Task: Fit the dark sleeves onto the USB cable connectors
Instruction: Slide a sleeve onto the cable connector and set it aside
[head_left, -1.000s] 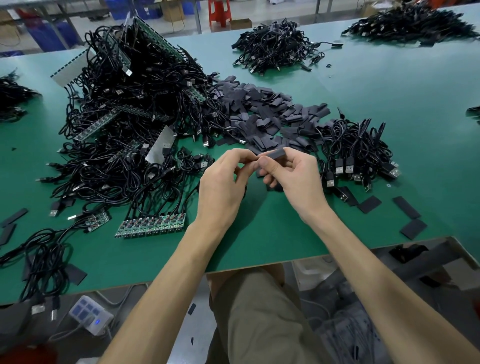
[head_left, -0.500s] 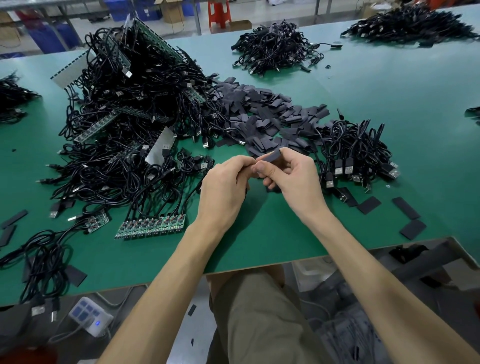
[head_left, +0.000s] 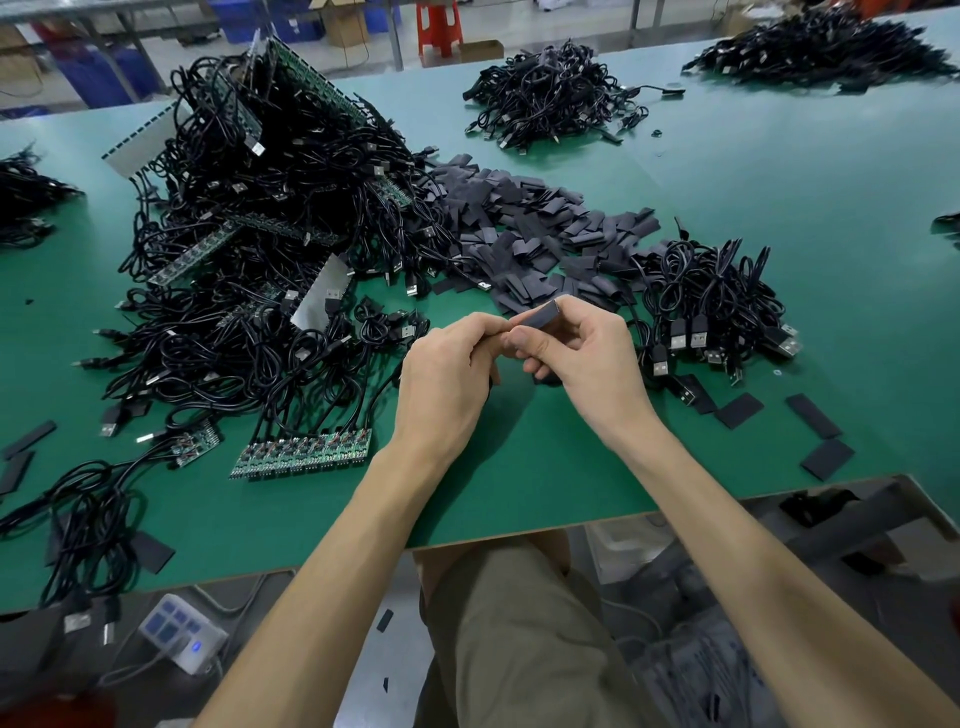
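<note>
A white power strip (head_left: 179, 642) lies below the near edge of a green worktable (head_left: 519, 499). Above the table, the right hand (head_left: 587, 358) pinches a dark sleeve (head_left: 540, 316) between thumb and fingers. The left hand (head_left: 447, 374), fingers curled, pinches its other end; any connector is hidden. Beyond lie a heap of sleeves (head_left: 530, 228), bundled USB cables (head_left: 717, 301) and a far cable pile (head_left: 550, 98).

no legible text, labels, brands or numbers anywhere
</note>
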